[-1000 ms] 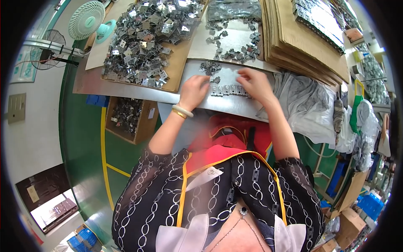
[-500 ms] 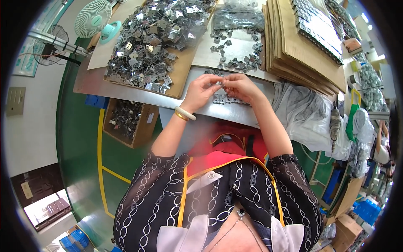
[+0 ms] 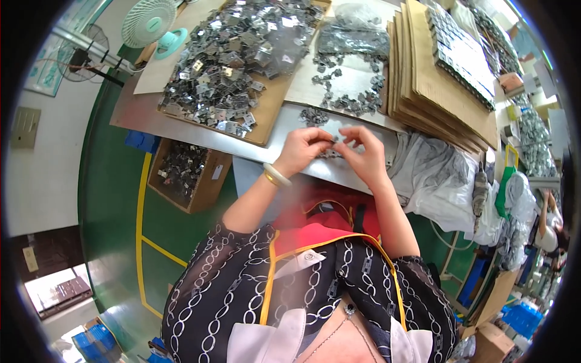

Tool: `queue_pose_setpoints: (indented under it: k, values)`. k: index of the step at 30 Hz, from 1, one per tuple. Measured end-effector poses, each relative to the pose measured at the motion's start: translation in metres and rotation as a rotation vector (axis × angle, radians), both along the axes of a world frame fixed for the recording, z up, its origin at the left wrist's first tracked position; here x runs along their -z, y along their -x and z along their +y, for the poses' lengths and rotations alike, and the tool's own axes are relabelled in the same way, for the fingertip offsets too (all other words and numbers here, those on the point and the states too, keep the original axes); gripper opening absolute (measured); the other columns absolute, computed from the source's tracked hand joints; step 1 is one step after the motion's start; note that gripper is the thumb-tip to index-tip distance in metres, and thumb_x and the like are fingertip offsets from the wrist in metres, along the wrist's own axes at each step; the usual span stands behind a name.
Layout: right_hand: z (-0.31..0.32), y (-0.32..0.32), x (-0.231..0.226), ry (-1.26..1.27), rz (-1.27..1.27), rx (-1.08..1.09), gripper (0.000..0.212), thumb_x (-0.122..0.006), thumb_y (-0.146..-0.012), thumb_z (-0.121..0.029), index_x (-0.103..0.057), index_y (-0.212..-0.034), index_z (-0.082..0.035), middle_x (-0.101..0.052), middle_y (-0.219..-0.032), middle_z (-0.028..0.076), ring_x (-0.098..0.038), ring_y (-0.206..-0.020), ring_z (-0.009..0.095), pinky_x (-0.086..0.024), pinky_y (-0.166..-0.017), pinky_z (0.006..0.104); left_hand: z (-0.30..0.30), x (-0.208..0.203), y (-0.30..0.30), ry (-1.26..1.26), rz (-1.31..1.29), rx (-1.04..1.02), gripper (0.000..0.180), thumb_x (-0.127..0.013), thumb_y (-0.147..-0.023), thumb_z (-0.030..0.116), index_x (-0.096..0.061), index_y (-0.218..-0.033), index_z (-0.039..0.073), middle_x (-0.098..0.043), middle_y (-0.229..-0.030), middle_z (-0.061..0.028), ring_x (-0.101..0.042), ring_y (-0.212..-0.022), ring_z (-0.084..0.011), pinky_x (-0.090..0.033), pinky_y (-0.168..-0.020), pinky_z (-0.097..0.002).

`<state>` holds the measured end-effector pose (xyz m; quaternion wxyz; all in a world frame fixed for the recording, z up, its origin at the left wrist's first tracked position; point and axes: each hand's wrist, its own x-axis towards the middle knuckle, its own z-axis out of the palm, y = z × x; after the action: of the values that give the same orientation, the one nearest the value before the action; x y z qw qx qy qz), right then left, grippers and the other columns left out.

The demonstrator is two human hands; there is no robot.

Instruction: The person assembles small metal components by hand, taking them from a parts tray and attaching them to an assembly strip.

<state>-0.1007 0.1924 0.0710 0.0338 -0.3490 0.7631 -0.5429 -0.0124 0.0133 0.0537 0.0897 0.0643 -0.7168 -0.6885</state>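
Observation:
Above the near edge of the metal-topped table, my left hand [image 3: 302, 151] pinches a small dark metal part [image 3: 334, 140] between thumb and fingertips. My right hand [image 3: 367, 156] is beside it, its thumb close to the part and its fingers apart from the thumb. Whether that thumb touches the part is hard to see. Under the hands lies a row of small metal pieces [image 3: 330, 154], mostly hidden by them. Just beyond my left hand is a small heap of grey metal parts [image 3: 314, 116].
Flat metal brackets [image 3: 224, 66] pile on a cardboard sheet at left. More small parts [image 3: 357, 104] lie near a plastic bag [image 3: 354, 41]. Stacked cardboard sheets [image 3: 448, 91] stand at right, above draped grey cloth [image 3: 433, 160]. A fan [image 3: 148, 24] is far left; a box of parts [image 3: 203, 181] sits below.
Both hands had their fingertips together over the parts; now the right fingers have spread from the thumb. The hands sit slightly lower and more to the right, and the whole view has shifted a little.

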Motion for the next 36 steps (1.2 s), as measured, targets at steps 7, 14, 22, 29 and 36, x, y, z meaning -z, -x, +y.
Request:
queue_pose_setpoints:
  k: [7,14,22,29,36]
  values:
    - [-0.003,-0.012,-0.002,-0.13,0.366,0.024,0.022,-0.079,-0.074,-0.003,-0.068,-0.093,-0.004,-0.068,-0.083,0.01,-0.066,-0.078,0.027,-0.053,-0.071,0.0375,0.0,0.017,-0.002,0.593,0.191,0.041,0.019,-0.075,-0.082,0.015,-0.076,-0.099,0.006,-0.075,-0.095,-0.0107,-0.072,-0.087,-0.0277,-0.058,-0.079,-0.0361]
    - [0.012,-0.006,0.002,-0.097,0.156,0.111,0.025,-0.078,-0.078,-0.003,-0.063,-0.098,-0.004,-0.072,-0.089,0.008,-0.066,-0.076,0.018,-0.052,-0.071,0.0326,-0.082,-0.016,0.03,1.226,0.349,-0.204,0.013,-0.064,-0.084,0.005,-0.073,-0.094,0.005,-0.071,-0.094,-0.0152,-0.068,-0.09,-0.0306,-0.057,-0.079,-0.0417]
    - [0.021,-0.011,0.013,-0.058,0.023,0.163,0.029,-0.078,-0.079,-0.005,-0.061,-0.102,-0.004,-0.071,-0.09,0.008,-0.065,-0.074,0.017,-0.052,-0.067,0.0305,-0.176,0.008,0.059,1.645,0.011,-0.291,0.01,-0.062,-0.081,0.005,-0.072,-0.086,0.005,-0.068,-0.089,-0.0127,-0.063,-0.096,-0.0314,-0.057,-0.079,-0.0391]
    - [0.028,0.001,0.015,-0.018,-0.131,0.243,0.029,-0.077,-0.081,-0.005,-0.059,-0.104,-0.004,-0.074,-0.09,0.006,-0.064,-0.076,0.011,-0.049,-0.069,0.0268,-0.134,-0.018,0.05,0.655,0.053,-0.308,0.024,-0.076,-0.079,0.013,-0.068,-0.099,0.003,-0.072,-0.095,-0.0095,-0.07,-0.082,-0.0192,-0.057,-0.079,-0.0296]
    - [0.015,0.017,0.006,0.148,-0.389,0.248,0.028,-0.076,-0.086,-0.005,-0.057,-0.106,-0.003,-0.072,-0.09,0.004,-0.064,-0.079,0.006,-0.047,-0.068,0.0225,-0.049,-0.042,0.028,0.313,0.07,-0.129,0.032,-0.073,-0.086,-0.003,-0.065,-0.117,0.002,-0.07,-0.098,-0.0025,-0.067,-0.087,-0.0082,-0.055,-0.076,-0.0214]
